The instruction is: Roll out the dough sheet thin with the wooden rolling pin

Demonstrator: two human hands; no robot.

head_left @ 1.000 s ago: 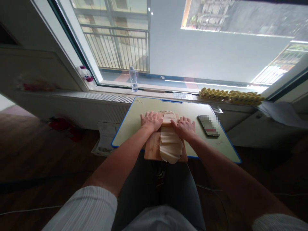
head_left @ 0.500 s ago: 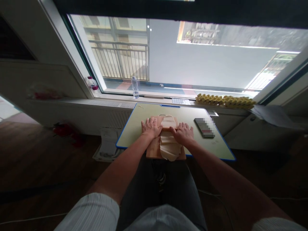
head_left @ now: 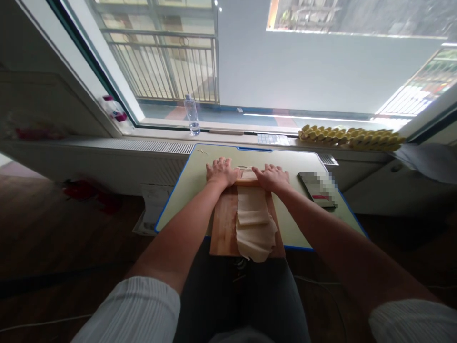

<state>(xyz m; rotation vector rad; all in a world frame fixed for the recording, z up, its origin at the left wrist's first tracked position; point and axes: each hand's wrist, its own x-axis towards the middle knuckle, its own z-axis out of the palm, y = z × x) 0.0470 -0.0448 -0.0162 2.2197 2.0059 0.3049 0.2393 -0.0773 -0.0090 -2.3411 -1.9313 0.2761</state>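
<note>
A wooden rolling pin [head_left: 249, 182] lies crosswise over a long pale sheet of dough [head_left: 252, 204]. My left hand [head_left: 220, 172] rests on the pin's left end, fingers stretched forward and spread. On the right end lies my right hand [head_left: 274, 177], its fingers also extended and the thumb pointing inward. Both palms cover the pin's ends. Under the dough is a wooden cutting board [head_left: 224, 221], and the dough's near end is folded in layers and reaches the board's front edge. A short stretch of dough shows beyond the pin.
The board sits on a small blue-edged table [head_left: 193, 190], its near edge overhanging my lap. A phone-like dark item [head_left: 316, 189], partly pixelated, lies at right. On the windowsill are a clear bottle [head_left: 192, 116], a purple-capped bottle [head_left: 116, 112] and yellow egg cartons [head_left: 350, 137].
Both hands and the rolling pin have moved forward along the dough, away from me. More dough and board now show on the near side. My view has tilted downward.
</note>
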